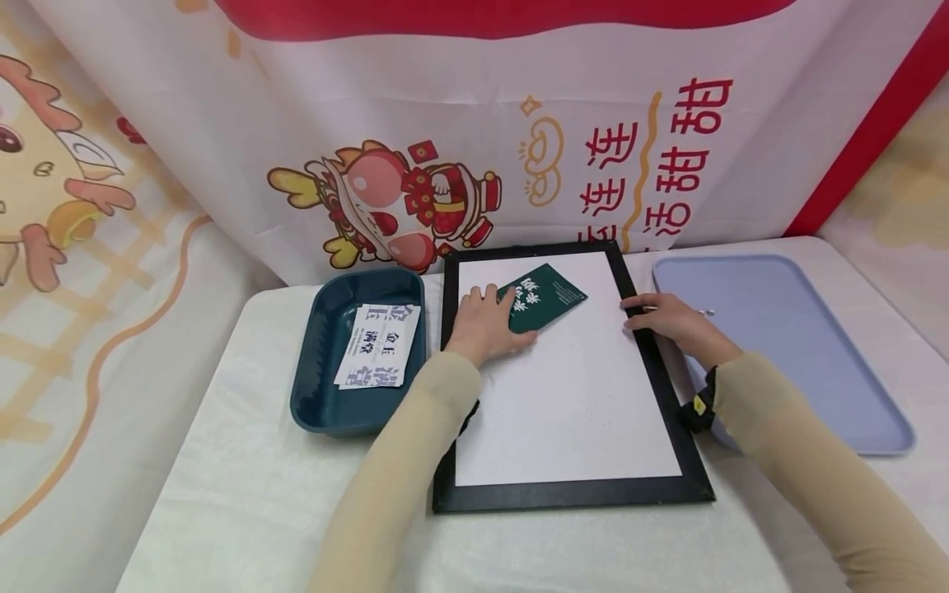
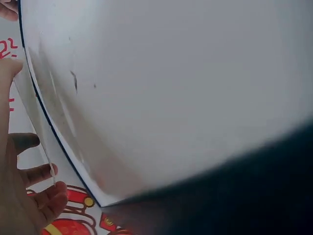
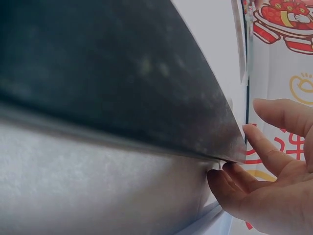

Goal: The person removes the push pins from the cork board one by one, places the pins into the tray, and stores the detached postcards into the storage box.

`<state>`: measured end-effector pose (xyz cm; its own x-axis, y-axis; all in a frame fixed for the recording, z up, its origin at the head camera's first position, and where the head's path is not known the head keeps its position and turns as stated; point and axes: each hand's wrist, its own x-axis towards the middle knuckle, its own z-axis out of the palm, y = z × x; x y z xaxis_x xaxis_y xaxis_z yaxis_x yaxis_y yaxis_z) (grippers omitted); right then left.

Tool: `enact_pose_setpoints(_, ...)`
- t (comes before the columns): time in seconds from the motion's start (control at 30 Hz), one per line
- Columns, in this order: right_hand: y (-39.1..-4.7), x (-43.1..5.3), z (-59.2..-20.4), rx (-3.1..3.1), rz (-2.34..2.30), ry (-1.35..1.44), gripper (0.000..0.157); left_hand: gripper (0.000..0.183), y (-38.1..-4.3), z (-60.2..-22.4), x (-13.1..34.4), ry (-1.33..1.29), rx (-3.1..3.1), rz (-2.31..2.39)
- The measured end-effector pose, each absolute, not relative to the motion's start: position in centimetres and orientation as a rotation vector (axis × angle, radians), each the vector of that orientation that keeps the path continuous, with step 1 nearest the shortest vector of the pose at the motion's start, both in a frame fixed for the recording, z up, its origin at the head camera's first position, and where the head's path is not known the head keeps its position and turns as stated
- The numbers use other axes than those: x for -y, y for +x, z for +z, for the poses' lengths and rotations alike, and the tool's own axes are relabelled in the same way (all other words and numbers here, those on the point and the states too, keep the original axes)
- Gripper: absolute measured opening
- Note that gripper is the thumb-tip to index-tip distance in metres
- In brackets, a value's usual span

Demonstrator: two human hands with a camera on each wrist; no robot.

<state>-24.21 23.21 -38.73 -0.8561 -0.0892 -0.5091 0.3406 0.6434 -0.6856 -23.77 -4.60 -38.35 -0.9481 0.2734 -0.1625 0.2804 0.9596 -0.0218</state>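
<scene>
A dark green card (image 1: pixel 552 298) with white lettering overlaps the upper part of a white board (image 1: pixel 571 412) in a black frame (image 1: pixel 571 494). My left hand (image 1: pixel 485 325) holds the card by its left end. In the left wrist view, the thumb and fingertips (image 2: pixel 49 196) sit at the card's thin edge (image 2: pixel 34 122). My right hand (image 1: pixel 675 325) touches the frame's right side, its fingers bent slightly over the edge. A thin pale stick (image 1: pixel 708 312) shows behind that hand; the right wrist view shows the fingertips (image 3: pixel 232 171) at the frame's corner.
Left of the frame stands a dark teal tray (image 1: pixel 311 371) with several white printed cards (image 1: pixel 378 346). A pale blue tray (image 1: pixel 801 346) lies at the right under the right forearm's edge. Behind the table hangs a printed cloth (image 1: pixel 445 99).
</scene>
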Motion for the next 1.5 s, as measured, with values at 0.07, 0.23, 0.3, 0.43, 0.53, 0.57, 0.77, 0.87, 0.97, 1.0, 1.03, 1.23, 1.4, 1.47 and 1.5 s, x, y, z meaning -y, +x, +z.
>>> enact_pose_setpoints(0.07,-24.2,-23.2,-38.8,-2.361,-1.118,0.191,0.057,0.084,-23.8,-38.1,4.6,0.406,-2.964,-0.127)
enact_pose_setpoints(0.23,-24.3,-23.2,-38.7,-2.372,-1.088,0.2,0.057,0.083,-23.8,-37.1,4.4,0.368,-3.015,-0.194)
enact_pose_setpoints(0.3,-24.3,-23.2,-38.7,-2.369,-1.091,0.21,0.057,0.083,-23.6,-36.5,4.4,0.35,-3.047,-0.18)
enact_pose_setpoints(0.43,-24.1,-23.1,-38.6,-2.357,-1.11,0.211,0.057,0.083,-23.2,-35.0,4.2,0.313,-3.12,-0.178)
enact_pose_setpoints(0.53,-24.0,-23.0,-38.5,-2.343,-1.137,0.192,0.057,0.084,-22.7,-33.9,4.2,0.279,-3.166,-0.217)
enact_pose_setpoints(0.57,-23.9,-23.0,-38.5,-2.34,-1.146,0.186,0.057,0.084,-22.5,-33.5,4.2,0.264,-3.176,-0.228)
enact_pose_setpoints(0.77,-23.7,-23.1,-38.6,-2.353,-1.149,0.145,0.059,0.085,-21.5,-32.0,4.8,0.152,-3.197,-0.172)
enact_pose_setpoints(0.87,-23.8,-23.2,-38.6,-2.353,-1.147,0.137,0.06,0.086,-21.2,-31.5,5.4,0.092,-3.199,-0.15)
enact_pose_setpoints(0.97,-23.9,-23.2,-38.6,-2.353,-1.147,0.129,0.06,0.088,-20.9,-31.1,6.0,0.039,-3.203,-0.126)
enact_pose_setpoints(1.0,-23.9,-23.2,-38.6,-2.353,-1.145,0.126,0.06,0.088,-20.9,-31.1,6.3,0.023,-3.203,-0.115)
enact_pose_setpoints(1.03,-23.9,-23.2,-38.6,-2.353,-1.142,0.126,0.06,0.089,-20.8,-31.0,6.6,0.007,-3.202,-0.11)
enact_pose_setpoints(1.23,-24.0,-23.1,-38.6,-2.349,-1.135,0.134,0.06,0.09,-20.3,-30.8,8.7,-0.089,-3.189,-0.083)
enact_pose_setpoints(1.4,-24.0,-23.1,-38.6,-2.342,-1.141,0.153,0.06,0.09,-19.7,-31.0,10.6,-0.164,-3.188,-0.064)
enact_pose_setpoints(1.47,-24.0,-23.1,-38.6,-2.34,-1.141,0.155,0.06,0.09,-19.4,-31.1,11.3,-0.194,-3.181,-0.054)
enact_pose_setpoints(1.5,-24.0,-23.1,-38.6,-2.339,-1.141,0.157,0.06,0.09,-19.3,-31.1,11.6,-0.208,-3.176,-0.047)
